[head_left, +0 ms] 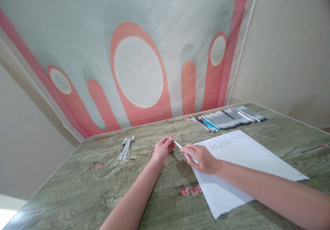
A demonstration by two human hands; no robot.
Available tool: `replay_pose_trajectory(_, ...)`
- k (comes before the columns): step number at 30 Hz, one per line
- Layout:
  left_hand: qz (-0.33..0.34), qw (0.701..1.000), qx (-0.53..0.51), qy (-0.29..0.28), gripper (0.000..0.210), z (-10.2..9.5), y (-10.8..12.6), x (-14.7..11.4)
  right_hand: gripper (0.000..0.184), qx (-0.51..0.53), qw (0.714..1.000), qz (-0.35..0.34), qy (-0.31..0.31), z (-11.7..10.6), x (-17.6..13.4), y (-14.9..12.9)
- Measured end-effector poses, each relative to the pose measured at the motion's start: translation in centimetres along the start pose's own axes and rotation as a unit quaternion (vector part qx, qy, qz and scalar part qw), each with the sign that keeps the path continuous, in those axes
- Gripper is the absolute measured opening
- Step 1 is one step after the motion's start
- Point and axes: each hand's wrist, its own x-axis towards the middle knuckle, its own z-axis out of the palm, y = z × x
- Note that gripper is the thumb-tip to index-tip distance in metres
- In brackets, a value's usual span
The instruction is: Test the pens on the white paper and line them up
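Observation:
A slim white and light-blue pen (178, 144) slants between my two hands over the table's middle. My right hand (202, 157) is closed around the pen's body, with its light-blue end sticking out below the fingers. At the pen's far end, my left hand (163, 150) pinches with thumb and fingertips; whether a cap is between them I cannot make out. Under my right hand and forearm lies a white sheet of paper (239, 168), with rows of small handwriting along its top.
A long row of pens (224, 119) lies at the table's back right, behind the paper. Left of my hands is a small bunch of pens (125, 149). The wood-patterned table (85, 192) meets a wall hanging (139, 72) at its back edge.

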Motion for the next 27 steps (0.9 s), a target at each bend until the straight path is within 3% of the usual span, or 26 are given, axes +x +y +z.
replay_pose_trajectory(22, 0.042, 0.996, 0.052, -0.065, 0.038, 1.6, 0.5, -1.6, 0.02, -0.109, 0.993, -0.036, -0.016, 0.5, -0.3, 0.1)
replay_pose_trajectory(27, 0.062, 0.997, 0.043, -0.026, 0.04, 1.3, -0.1, -0.8, 0.023, -0.082, 0.996, -0.015, -0.02, 0.5, 0.1, 0.0)
